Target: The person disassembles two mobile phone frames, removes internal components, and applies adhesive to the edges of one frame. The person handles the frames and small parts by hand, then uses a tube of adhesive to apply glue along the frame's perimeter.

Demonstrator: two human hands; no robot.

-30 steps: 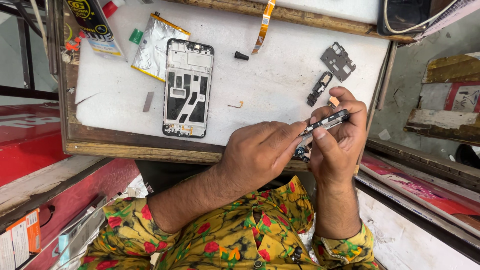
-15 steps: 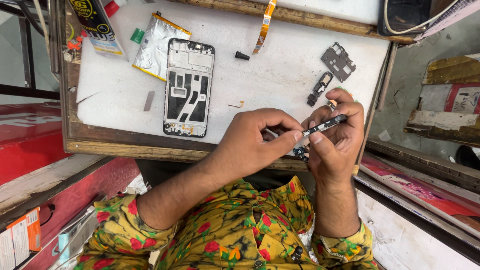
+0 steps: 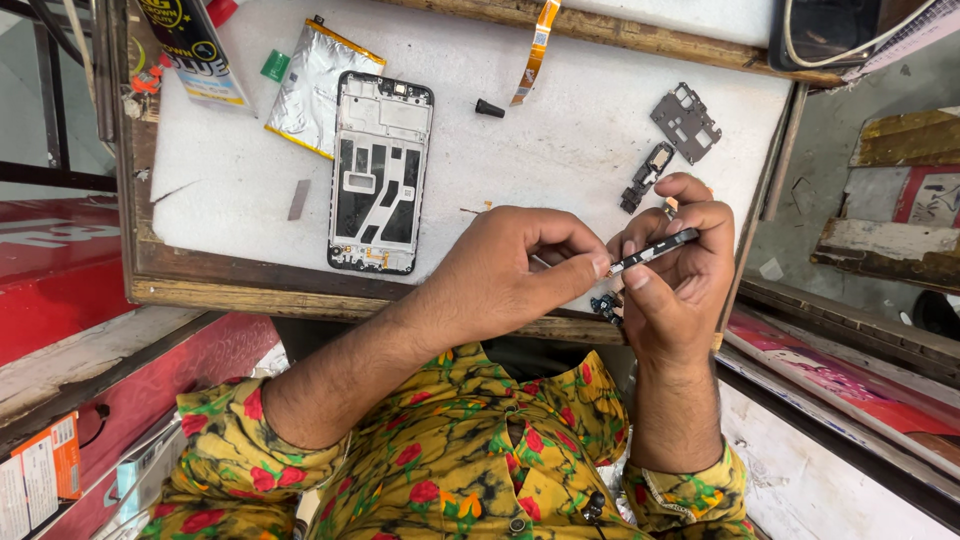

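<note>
Our left hand (image 3: 500,275) reaches across from the lower left, forearm bare below a rolled flowered sleeve, wrist bent a little. Its fingers curl inward, and the thumb and forefinger pinch together at their tips, right beside our right hand (image 3: 670,275). Our right forearm rises almost straight up from below, cuff at the wrist. That hand is half closed, thumb pressed toward the forefinger in a pinch, the other fingers arched over the top. The two hands meet fingertip to fingertip.
</note>
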